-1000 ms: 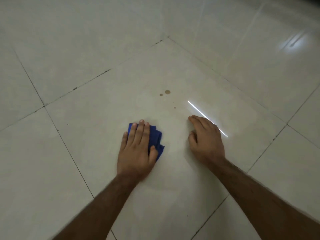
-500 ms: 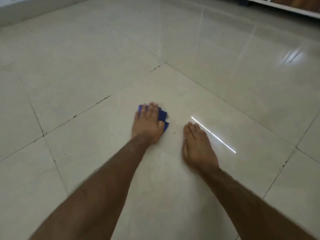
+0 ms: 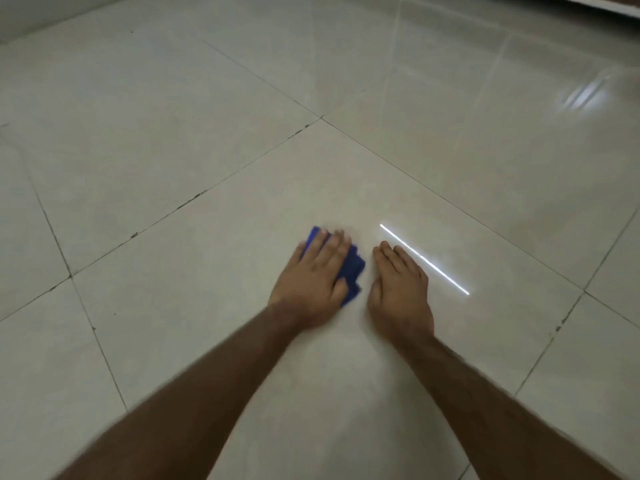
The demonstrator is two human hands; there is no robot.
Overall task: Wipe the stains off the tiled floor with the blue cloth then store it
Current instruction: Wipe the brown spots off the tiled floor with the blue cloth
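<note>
My left hand [image 3: 313, 275] lies flat on a folded blue cloth [image 3: 352, 268] and presses it against the pale tiled floor [image 3: 207, 306]. Only the cloth's far edge and right side show past my fingers. My right hand [image 3: 398, 282] rests palm down on the same tile just to the right of the cloth, fingers together, holding nothing. No brown stains show on the tile around the cloth; whatever lies under the cloth and hand is hidden.
A bright thin line of reflected light [image 3: 424, 258] runs diagonally beside my right hand. Dark grout joints [image 3: 221, 180] cross the floor. A wall base [image 3: 52, 12] sits far left, and a pale furniture edge [image 3: 602, 3] far right.
My left hand has pushed the cloth forward and to the right, over the spot where the brown stains lay. The head has lifted, showing more floor. My right hand stays planted.
</note>
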